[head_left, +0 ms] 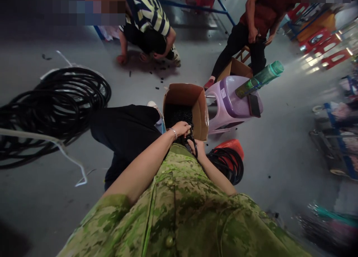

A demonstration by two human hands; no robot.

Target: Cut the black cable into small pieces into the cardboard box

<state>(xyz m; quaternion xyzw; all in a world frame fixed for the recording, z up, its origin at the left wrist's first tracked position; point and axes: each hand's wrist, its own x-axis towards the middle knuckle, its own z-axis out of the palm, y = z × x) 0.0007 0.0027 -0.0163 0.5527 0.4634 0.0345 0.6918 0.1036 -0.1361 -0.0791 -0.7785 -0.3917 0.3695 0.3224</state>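
My left hand [181, 129] is closed in a pinch over the near side of an open cardboard box [200, 117]. A short stretch of black tubing [191, 131] seems to be at its fingertips, though it is small and dark. Just below and to the right, my right hand [199, 146] is closed round a tool with black looped handles, which looks like scissors [195, 148]. Its blades are hard to make out. Inside the box lies a heap of small black pieces [180, 113].
Coiled black tubing [69, 89] lies on the left floor; another coil [233, 165] rests by a red stool [232, 147]. A purple stool [223, 100] carries a green bottle [263, 78] and a phone [254, 105]. Two people sit or crouch ahead among scattered black bits.
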